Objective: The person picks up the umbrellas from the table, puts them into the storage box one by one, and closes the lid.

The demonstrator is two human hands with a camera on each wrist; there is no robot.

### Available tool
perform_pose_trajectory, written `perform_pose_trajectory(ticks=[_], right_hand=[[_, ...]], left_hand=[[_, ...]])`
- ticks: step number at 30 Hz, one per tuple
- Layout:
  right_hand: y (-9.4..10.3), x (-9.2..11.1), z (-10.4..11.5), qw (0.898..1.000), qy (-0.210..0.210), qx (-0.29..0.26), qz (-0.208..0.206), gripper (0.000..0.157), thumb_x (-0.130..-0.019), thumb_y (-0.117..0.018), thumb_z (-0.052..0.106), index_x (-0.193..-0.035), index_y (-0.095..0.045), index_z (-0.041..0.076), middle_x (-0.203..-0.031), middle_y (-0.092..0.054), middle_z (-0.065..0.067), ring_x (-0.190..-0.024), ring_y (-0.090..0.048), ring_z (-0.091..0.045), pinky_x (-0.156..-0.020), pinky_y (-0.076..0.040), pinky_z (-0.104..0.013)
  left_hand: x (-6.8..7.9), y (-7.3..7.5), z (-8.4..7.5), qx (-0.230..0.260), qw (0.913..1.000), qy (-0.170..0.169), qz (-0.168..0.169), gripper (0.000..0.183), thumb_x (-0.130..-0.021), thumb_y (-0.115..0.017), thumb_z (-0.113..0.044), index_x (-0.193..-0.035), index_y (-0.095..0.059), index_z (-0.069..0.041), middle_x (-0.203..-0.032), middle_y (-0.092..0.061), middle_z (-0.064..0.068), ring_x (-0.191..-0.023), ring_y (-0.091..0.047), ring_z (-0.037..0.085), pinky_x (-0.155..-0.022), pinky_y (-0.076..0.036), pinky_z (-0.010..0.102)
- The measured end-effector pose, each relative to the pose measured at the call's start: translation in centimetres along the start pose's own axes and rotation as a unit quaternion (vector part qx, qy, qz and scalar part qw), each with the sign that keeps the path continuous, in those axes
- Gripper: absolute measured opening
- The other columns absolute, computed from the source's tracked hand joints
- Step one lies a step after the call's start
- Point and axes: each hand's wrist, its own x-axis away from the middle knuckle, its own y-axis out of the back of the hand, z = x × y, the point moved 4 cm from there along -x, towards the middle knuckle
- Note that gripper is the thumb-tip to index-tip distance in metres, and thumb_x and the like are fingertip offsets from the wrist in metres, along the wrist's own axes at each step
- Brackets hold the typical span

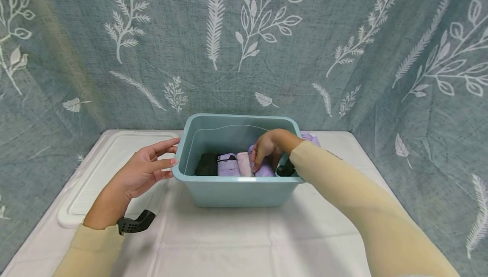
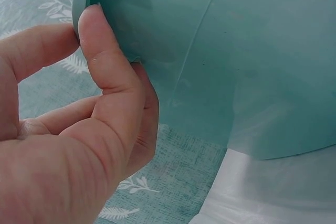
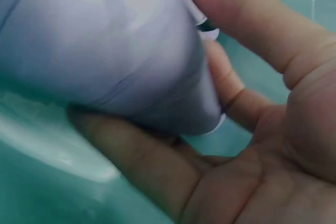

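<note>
A blue-green plastic bin (image 1: 234,194) stands on the white-covered table with several soft bundles in a row inside. My left hand (image 1: 146,167) holds the bin's left end, its thumb and fingertips at the rim (image 2: 81,9). Down inside the bin's right part, my right hand (image 1: 268,148) grips a lavender rolled bundle (image 3: 121,51), thumb and fingers on different sides of it. Left of that lie a pale pink bundle (image 1: 245,164), a lavender one with a dark band (image 1: 228,166) and a black one (image 1: 206,165). The bin's front wall hides their lower parts.
A whitish lid (image 1: 89,175) lies flat on the table to the left. Lavender fabric (image 1: 310,138) shows behind the bin's right end, partly hidden by my arm. Patterned curtains (image 1: 228,90) enclose the back and both sides.
</note>
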Motion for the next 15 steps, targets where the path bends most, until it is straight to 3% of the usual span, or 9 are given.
perform_pose_trajectory(ticks=[2,5,10,15], right_hand=[[0.08,0.01,-0.07,1.0,-0.01,0.016,-0.003,0.015,-0.092,-0.077,0.013,-0.102,-0.066,0.009,-0.113,-0.061,-0.006,-0.09,-0.061,-0.024,-0.075,-0.057,-0.041],[0.29,0.08,-0.19,0.999,-0.03,0.043,-0.013,0.028,-0.092,-0.078,0.022,-0.114,-0.067,0.007,-0.131,-0.06,-0.01,-0.095,-0.064,-0.031,-0.074,-0.058,-0.041],[0.61,0.25,-0.33,0.996,-0.047,0.068,-0.031,0.055,-0.091,-0.078,0.031,-0.135,-0.061,0.002,-0.147,-0.054,-0.023,-0.114,-0.067,-0.039,-0.089,-0.061,-0.043],[0.39,0.19,-0.4,0.998,-0.036,0.042,-0.009,0.046,-0.095,-0.074,0.026,-0.136,-0.064,0.008,-0.147,-0.053,-0.018,-0.122,-0.061,-0.033,-0.101,-0.056,-0.045]], left_hand=[[0.03,-0.03,-0.01,0.001,1.0,0.0,0.001,0.066,-0.1,-0.06,0.002,-0.16,-0.03,-0.001,-0.119,-0.059,0.001,-0.087,-0.072,0.009,-0.074,-0.06,0.025],[0.09,-0.01,-0.02,0.0,1.0,0.0,0.002,0.066,-0.101,-0.059,0.001,-0.16,-0.031,-0.002,-0.119,-0.059,0.001,-0.087,-0.072,0.009,-0.074,-0.06,0.025],[0.09,0.05,-0.01,-0.003,1.0,0.001,-0.001,0.066,-0.101,-0.059,0.001,-0.16,-0.031,-0.002,-0.12,-0.058,0.001,-0.087,-0.071,0.009,-0.074,-0.06,0.025],[0.03,0.05,0.08,-0.003,1.0,0.002,-0.001,0.065,-0.101,-0.059,0.001,-0.159,-0.032,-0.002,-0.12,-0.058,0.001,-0.086,-0.071,0.009,-0.074,-0.06,0.025]])
